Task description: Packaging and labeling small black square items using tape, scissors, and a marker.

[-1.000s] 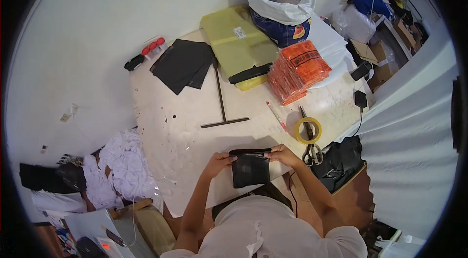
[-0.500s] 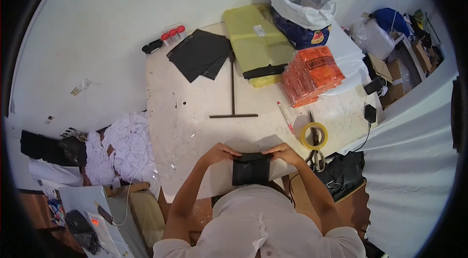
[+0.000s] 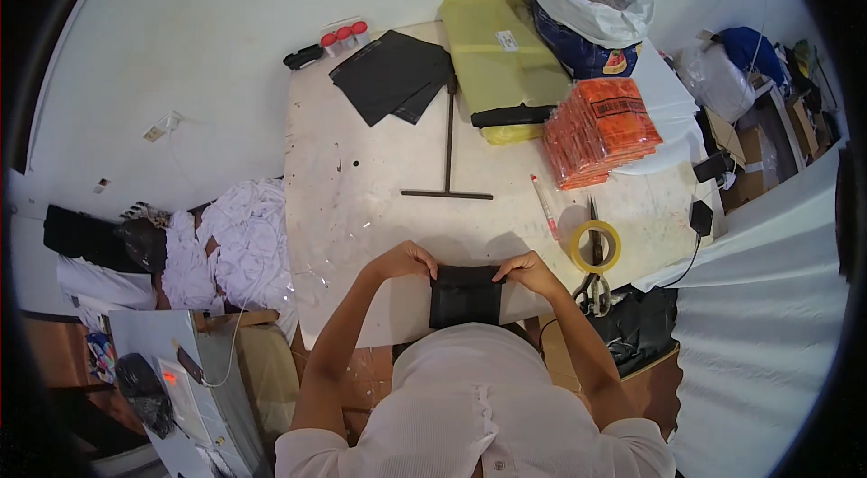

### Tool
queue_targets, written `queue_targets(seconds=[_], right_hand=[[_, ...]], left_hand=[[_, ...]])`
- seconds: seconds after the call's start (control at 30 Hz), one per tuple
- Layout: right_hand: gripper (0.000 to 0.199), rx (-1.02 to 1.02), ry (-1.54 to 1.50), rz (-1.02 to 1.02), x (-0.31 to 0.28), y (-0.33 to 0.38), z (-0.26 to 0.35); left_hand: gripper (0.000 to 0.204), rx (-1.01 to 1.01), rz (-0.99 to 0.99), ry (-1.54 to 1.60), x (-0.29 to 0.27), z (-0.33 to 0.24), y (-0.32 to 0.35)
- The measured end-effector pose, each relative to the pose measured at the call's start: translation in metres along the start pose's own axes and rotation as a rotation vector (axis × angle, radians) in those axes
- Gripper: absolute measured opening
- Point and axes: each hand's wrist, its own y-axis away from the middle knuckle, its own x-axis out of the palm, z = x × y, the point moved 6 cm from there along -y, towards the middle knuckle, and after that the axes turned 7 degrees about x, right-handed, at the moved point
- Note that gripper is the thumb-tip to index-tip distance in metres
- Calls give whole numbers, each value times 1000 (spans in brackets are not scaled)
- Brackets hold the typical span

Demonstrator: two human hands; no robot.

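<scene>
At the table's near edge, a rectangular black plastic sheet (image 3: 465,299) lies in front of me, with a band folded along its far edge. My left hand (image 3: 408,261) pinches the sheet's far left corner between thumb and fingers. The far right corner is pinched by my right hand (image 3: 528,273). Beyond my hands lies a dark T-shaped metal bar (image 3: 449,153), its crosspiece toward me. Flat black sheets (image 3: 390,73) rest at the bar's far end, to its left. A red-and-white marker (image 3: 545,207) lies beyond my right hand.
Right of my right arm, scissors (image 3: 593,295) lie under a yellow tape roll (image 3: 614,252). Orange packets (image 3: 619,124) are stacked behind, beside a yellow-green package (image 3: 497,58) and a white-lined sack (image 3: 587,17). Red-capped containers (image 3: 344,37) stand at the back left. White cloth (image 3: 257,229) is heaped left of the table.
My fingers have closed in on the sheet's far corners, and its far band now lies flatter against it. The whole view has shifted slightly, moving the table's contents up and right in the picture.
</scene>
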Motion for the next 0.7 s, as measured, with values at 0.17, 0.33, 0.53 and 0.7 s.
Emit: queue_targets(seconds=[0.17, 0.33, 0.53, 0.7], right_hand=[[25, -51, 64, -79, -1, -4, 1], [24, -130, 36, -92, -2, -6, -3], [23, -122, 79, -77, 0, -7, -3], [17, -216, 16, -106, 9, 3, 14]], left_hand=[[5, -112, -137, 316, 3, 7, 9], [10, -49, -506, 131, 26, 3, 16], [23, 62, -835, -41, 45, 14, 30], [23, 74, -916, -119, 49, 7, 38]])
